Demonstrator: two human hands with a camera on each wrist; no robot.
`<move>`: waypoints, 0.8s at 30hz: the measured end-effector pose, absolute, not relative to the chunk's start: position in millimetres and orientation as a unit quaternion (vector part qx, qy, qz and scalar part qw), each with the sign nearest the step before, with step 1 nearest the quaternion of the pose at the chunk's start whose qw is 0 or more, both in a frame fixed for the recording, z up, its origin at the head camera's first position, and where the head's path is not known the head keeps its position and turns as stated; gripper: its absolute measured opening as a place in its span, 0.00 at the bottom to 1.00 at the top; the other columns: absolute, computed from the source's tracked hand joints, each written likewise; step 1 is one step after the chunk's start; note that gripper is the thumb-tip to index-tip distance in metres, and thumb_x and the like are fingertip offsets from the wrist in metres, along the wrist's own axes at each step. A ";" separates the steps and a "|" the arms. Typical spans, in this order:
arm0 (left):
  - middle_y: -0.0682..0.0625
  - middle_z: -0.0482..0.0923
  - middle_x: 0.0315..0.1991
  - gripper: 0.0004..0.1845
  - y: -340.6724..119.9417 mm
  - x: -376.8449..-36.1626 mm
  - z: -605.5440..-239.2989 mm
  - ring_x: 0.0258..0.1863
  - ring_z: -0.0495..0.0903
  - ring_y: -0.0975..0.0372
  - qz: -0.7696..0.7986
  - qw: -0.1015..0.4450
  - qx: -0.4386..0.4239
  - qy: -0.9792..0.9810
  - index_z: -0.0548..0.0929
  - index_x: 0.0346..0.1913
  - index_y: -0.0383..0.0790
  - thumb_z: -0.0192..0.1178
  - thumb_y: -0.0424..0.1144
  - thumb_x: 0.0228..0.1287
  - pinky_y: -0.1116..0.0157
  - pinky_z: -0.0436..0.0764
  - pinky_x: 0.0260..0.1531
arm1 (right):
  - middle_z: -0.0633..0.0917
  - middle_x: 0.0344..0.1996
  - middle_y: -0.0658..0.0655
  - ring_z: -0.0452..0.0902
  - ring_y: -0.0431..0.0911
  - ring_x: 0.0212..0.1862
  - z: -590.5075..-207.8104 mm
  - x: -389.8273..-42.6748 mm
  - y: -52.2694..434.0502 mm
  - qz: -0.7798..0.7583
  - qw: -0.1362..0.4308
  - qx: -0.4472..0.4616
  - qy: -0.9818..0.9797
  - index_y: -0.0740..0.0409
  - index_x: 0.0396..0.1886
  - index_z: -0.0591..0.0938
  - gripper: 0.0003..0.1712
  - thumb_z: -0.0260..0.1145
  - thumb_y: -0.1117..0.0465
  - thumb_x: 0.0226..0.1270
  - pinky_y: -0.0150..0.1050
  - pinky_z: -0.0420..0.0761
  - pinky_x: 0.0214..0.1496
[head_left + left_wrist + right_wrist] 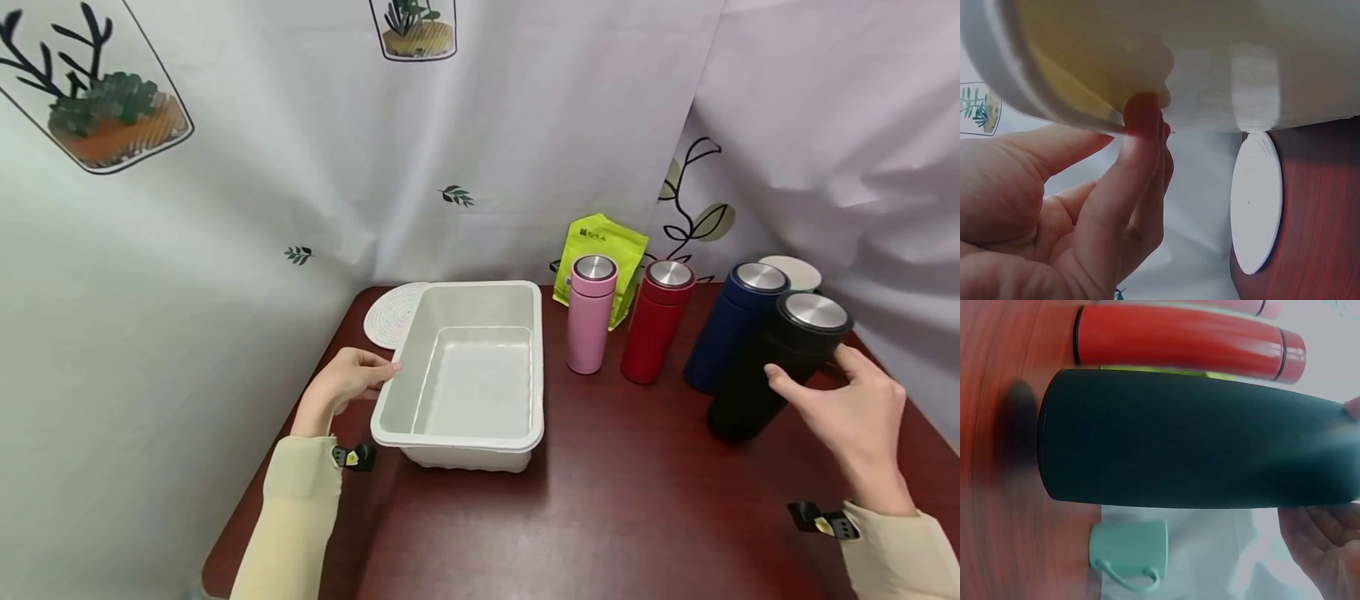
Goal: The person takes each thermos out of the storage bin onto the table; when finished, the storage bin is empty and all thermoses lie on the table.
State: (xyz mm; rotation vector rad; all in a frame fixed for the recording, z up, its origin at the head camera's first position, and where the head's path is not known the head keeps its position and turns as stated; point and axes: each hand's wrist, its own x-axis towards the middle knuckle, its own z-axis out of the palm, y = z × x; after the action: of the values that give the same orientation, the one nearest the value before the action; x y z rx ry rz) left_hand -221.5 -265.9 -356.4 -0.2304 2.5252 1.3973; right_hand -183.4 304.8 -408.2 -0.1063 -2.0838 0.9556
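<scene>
A light-grey plastic basin (457,440) stands on the table with nothing inside. My left hand (347,385) pinches its left rim, the thumb outside and fingertips under the lip in the left wrist view. At the right, my right hand (862,412) grips a black thermos bottle (768,367) with a silver lid top, round its upper part. The right wrist view shows the bottle's base close over the table, with a dark shadow beside it. Just behind it is a blue thermos (723,333). Red (654,329) and pink (588,325) thermoses stand upright further left.
A yellow-green pouch (600,237) stands behind the pink and red thermoses. Behind the blue one is a pale green mug (1129,547). A round white woven mat (390,317) lies behind the basin at the left. A patterned cloth (525,150) hangs along the table's back edge.
</scene>
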 end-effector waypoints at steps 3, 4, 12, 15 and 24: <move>0.42 0.84 0.39 0.20 -265.8 -221.8 -357.2 0.34 0.84 0.60 0.478 0.123 -0.077 0.866 0.80 0.50 0.22 0.62 0.40 0.69 0.58 0.87 0.41 | 0.71 0.29 0.12 0.66 0.11 0.34 -409.6 -185.8 314.9 0.378 0.413 -0.052 -0.827 0.50 0.38 0.87 0.22 0.80 0.64 0.37 0.17 0.59 0.37; 0.42 0.84 0.39 0.20 -265.6 -221.9 -357.3 0.34 0.84 0.60 0.478 0.123 -0.076 0.866 0.80 0.50 0.22 0.62 0.40 0.69 0.58 0.87 0.41 | 0.72 0.29 0.12 0.66 0.12 0.34 -409.7 -186.8 318.1 0.379 0.414 -0.055 -0.826 0.48 0.38 0.87 0.21 0.80 0.64 0.38 0.17 0.60 0.37; 0.41 0.83 0.40 0.20 -265.4 -222.7 -358.4 0.34 0.84 0.60 0.476 0.124 -0.080 0.867 0.80 0.50 0.22 0.61 0.40 0.69 0.58 0.87 0.41 | 0.65 0.28 0.09 0.59 0.09 0.33 -408.9 -200.9 342.2 0.338 0.412 -0.085 -0.842 0.63 0.43 0.85 0.24 0.77 0.59 0.43 0.19 0.56 0.37; 0.42 0.84 0.39 0.20 -265.5 -223.2 -359.4 0.34 0.84 0.60 0.476 0.123 -0.083 0.867 0.80 0.50 0.22 0.61 0.39 0.69 0.58 0.87 0.41 | 0.64 0.27 0.09 0.58 0.10 0.31 -410.2 -207.4 349.2 0.333 0.410 -0.091 -0.844 0.65 0.44 0.84 0.25 0.77 0.59 0.44 0.19 0.55 0.37; 0.42 0.84 0.39 0.20 -258.5 -229.7 -361.1 0.34 0.84 0.60 0.475 0.130 -0.069 0.867 0.79 0.50 0.22 0.61 0.39 0.69 0.58 0.87 0.41 | 0.62 0.23 0.09 0.56 0.12 0.29 -419.7 -213.1 368.2 0.331 0.384 -0.140 -0.850 0.65 0.44 0.84 0.25 0.75 0.55 0.47 0.21 0.55 0.38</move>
State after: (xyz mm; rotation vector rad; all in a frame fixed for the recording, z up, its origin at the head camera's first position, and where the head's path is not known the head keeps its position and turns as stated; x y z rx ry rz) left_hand -229.7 -258.5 -361.1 -0.1990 2.5204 1.3813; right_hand -213.1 368.2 -419.7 -0.3578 -2.1669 0.8431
